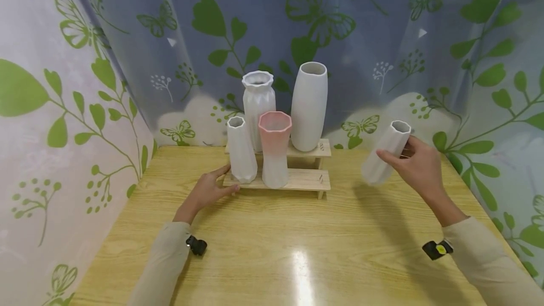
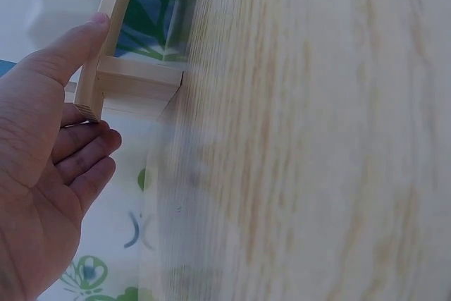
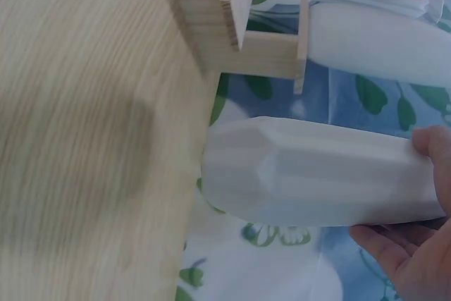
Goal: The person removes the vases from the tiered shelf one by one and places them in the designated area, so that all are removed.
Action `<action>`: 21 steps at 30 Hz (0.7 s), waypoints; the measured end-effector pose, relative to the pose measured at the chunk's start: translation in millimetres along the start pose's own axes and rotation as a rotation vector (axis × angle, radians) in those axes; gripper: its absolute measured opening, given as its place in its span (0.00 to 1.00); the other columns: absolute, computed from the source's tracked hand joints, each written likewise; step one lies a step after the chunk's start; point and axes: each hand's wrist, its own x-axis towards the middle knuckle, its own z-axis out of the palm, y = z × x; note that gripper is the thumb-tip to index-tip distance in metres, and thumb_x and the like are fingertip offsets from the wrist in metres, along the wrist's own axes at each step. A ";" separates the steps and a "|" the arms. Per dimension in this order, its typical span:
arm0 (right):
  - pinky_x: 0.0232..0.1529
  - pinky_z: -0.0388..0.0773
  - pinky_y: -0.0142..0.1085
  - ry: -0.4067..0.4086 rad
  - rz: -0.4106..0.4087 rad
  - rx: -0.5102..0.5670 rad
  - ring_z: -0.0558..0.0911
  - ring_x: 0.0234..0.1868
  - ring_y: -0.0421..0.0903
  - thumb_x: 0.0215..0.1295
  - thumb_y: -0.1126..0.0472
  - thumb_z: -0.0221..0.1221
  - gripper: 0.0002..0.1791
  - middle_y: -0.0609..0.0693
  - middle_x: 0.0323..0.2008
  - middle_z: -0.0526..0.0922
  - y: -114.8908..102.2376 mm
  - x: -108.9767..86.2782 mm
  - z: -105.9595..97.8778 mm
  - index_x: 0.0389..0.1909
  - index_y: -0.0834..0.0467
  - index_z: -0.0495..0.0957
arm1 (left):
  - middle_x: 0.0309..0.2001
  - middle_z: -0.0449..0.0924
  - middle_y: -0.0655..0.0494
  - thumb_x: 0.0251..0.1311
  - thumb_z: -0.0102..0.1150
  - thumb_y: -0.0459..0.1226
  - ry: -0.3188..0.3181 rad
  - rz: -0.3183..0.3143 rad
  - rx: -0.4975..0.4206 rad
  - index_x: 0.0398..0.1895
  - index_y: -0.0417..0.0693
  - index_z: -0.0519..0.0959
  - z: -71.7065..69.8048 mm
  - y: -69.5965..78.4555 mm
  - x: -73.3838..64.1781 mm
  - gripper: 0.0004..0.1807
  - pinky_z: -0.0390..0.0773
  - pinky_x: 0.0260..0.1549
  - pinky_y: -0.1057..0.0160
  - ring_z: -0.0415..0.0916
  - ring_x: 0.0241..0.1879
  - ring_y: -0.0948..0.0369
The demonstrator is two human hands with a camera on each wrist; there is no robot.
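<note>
My right hand [image 1: 418,164] grips a white faceted vase [image 3: 310,170] near its upper end, to the right of the stand. The vase tilts in the head view, its mouth leaning right. My left hand [image 1: 208,188] holds the left end of the two-step wooden stand [image 1: 303,181], thumb on the lower board and fingers curled beneath it. On that lower step stand a slim white vase [image 1: 242,155] and a pink-to-white vase [image 1: 275,155]. A white vase with a ruffled rim [image 1: 258,103] and a tall smooth white vase [image 1: 310,107] occupy the upper step.
The stand sits toward the back of a light wood-grain table [image 1: 255,249]. A blue curtain [image 1: 263,13] with green leaves and butterflies hangs behind it, and patterned cloth [image 1: 63,131] covers the sides. Open tabletop lies in front of and to the right of the stand.
</note>
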 end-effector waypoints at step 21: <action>0.28 0.68 0.12 0.037 0.088 -0.079 0.67 0.31 0.11 0.62 0.46 0.71 0.36 0.73 0.52 0.82 51.7 20.4 -20.9 0.58 0.70 0.78 | 0.74 0.65 0.40 0.60 0.67 0.62 -0.004 -0.002 0.010 0.80 0.46 0.60 -0.8 2.3 -1.1 0.52 0.75 0.56 0.44 0.77 0.43 0.49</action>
